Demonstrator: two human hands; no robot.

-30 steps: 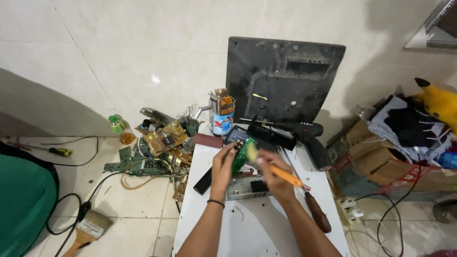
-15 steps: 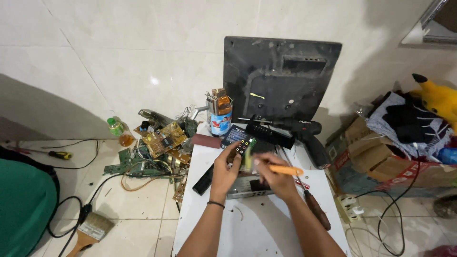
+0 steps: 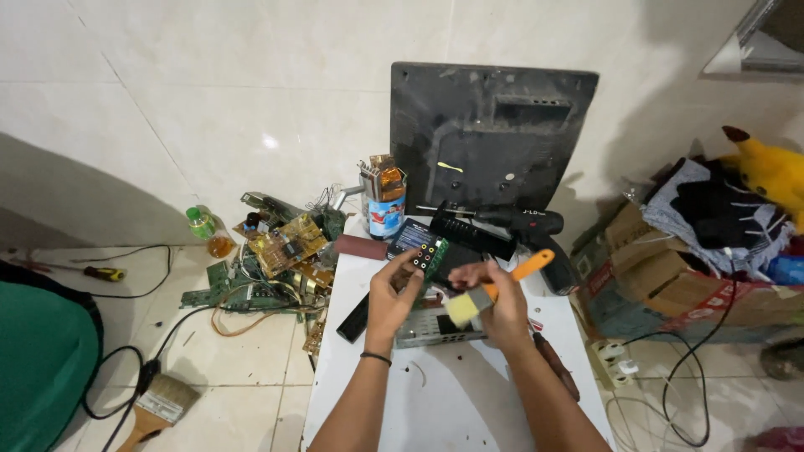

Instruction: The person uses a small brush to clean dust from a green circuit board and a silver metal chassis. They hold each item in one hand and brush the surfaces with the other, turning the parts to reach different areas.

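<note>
Step in hand: brushing a small green circuit board (image 3: 433,256); the bristles of the paintbrush (image 3: 490,290) sit just right of and below the board's lower edge, over the grey metal chassis (image 3: 427,328).
Left hand (image 3: 392,295): closed on the circuit board, fingers pinching its left edge and holding it tilted up above the desk (image 3: 435,402).
Right hand (image 3: 501,303): wrapped shut around the paintbrush, orange handle pointing up and to the right, pale bristles toward the board.
Where the board is: in the air above the far middle of the desk, just near of a dark flat device (image 3: 412,237).
Next move, as I judge it: bristles must meet the board's face without knocking the components, so the left grip has to stay firm (the board is held by one edge only).
Far side: a printed can (image 3: 384,203) stuffed with bits, a black cordless drill (image 3: 511,224), and a dark monitor back panel (image 3: 488,134) leaning on the tiled wall.
Right edge: a brown-handled screwdriver (image 3: 556,364) lying close to the right forearm, easy to nudge off.
Floor, left: a heap of loose circuit boards (image 3: 280,255), a second wide brush (image 3: 159,406), a green bottle (image 3: 201,223).
Floor, right: cardboard boxes (image 3: 653,276) with clothes and a yellow plush toy (image 3: 770,172).
</note>
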